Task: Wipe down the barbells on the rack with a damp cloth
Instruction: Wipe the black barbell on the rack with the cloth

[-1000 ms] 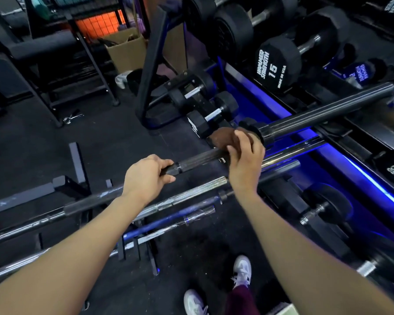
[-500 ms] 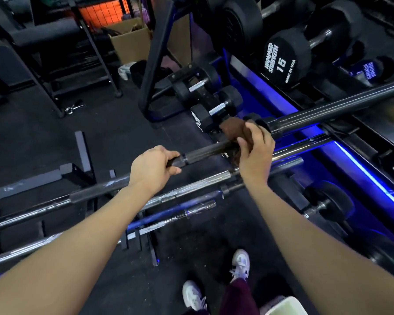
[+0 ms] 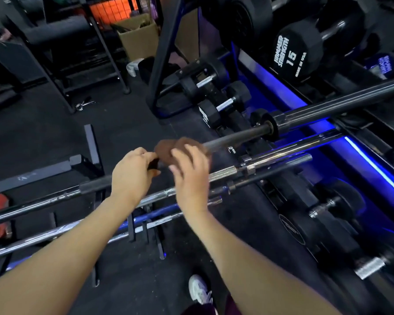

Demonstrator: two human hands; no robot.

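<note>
A dark barbell (image 3: 237,135) runs from lower left to upper right across the rack. My left hand (image 3: 132,176) grips its shaft near the middle. A brown cloth (image 3: 168,148) is wrapped over the bar just right of that hand. My right hand (image 3: 189,176) holds the cloth around the bar and looks motion-blurred. Chrome barbells (image 3: 282,153) lie parallel just below, with a blue-lit bar lower still.
A dumbbell rack with a black 15 dumbbell (image 3: 298,53) stands at the upper right, lit blue. Small dumbbells (image 3: 223,103) sit on the floor beyond the bar. A cardboard box (image 3: 139,37) is at the back. My white shoe (image 3: 198,289) is below.
My right hand slid the cloth leftward down the bar from the collar until it nearly meets my left hand, which kept its grip. The bar section near the collar is now uncovered.
</note>
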